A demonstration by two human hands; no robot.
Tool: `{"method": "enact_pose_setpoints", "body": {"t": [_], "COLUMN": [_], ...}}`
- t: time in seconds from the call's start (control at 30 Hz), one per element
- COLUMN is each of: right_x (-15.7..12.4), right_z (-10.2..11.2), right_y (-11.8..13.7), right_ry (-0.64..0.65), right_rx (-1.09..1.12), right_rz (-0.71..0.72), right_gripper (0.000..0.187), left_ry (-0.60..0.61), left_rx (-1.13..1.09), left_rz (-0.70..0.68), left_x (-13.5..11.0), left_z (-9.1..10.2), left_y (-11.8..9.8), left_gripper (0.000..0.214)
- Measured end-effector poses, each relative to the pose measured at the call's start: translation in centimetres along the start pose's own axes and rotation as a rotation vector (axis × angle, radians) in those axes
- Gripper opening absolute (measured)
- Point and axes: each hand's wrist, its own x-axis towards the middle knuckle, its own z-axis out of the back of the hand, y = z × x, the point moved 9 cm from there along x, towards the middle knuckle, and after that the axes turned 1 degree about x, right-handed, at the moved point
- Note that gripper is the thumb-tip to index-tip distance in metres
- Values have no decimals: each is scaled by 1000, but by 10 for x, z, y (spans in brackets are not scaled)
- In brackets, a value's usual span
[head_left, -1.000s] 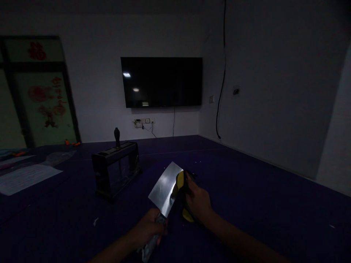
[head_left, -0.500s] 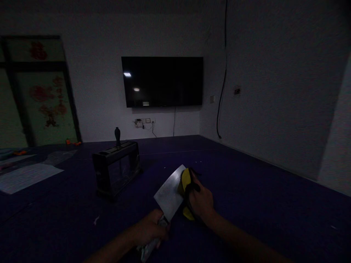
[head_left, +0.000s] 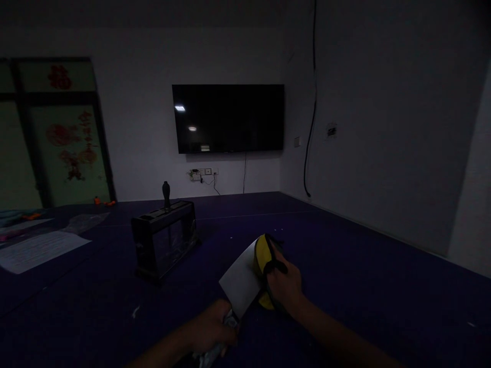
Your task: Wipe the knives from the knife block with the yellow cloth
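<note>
In the dim light my left hand is closed around the pale, wrapped-looking handle of a cleaver. Its broad grey blade slants up and away to the right. A yellow cloth with black edging is bunched in my right hand and lies against the blade's right side, covering part of it. The fingertips of my right hand are hidden by the cloth. Left of the blade stands a black, open-framed stand with a dark handle sticking up from its top.
The purple surface stretches to the wall. A printed paper sheet and clear plastic lie at left, with small orange items behind. White scraps dot the surface. A television hangs on the wall; a black cable dangles beside it.
The whole view has shifted slightly, so the background sits a little lower. The cloth and both hands appear slightly further right, still on the cleaver.
</note>
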Motion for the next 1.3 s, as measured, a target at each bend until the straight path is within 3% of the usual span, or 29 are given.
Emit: {"method": "enact_pose_setpoints", "body": {"t": [0.17,0.43,0.93,1.3], "right_x": [-5,-8,-7,-8], "right_z": [-8,-10,-8,-10], "right_y": [-1,-6,-2,3], "right_ry": [18,86,97,126], "right_rx": [19,58,157,132], "right_rz": [38,-58,-36,14], "right_gripper": [60,61,67,62], "left_ry": [-99,-174,-169,-181], "left_rx": [-152,-237,-244,-238], "left_rz": [-3,-58,-59,-64], "left_x": [3,3,5,7], "left_z": [9,17,17,18], "left_y": [5,8,10,12], "left_gripper": [20,19,20,20]}}
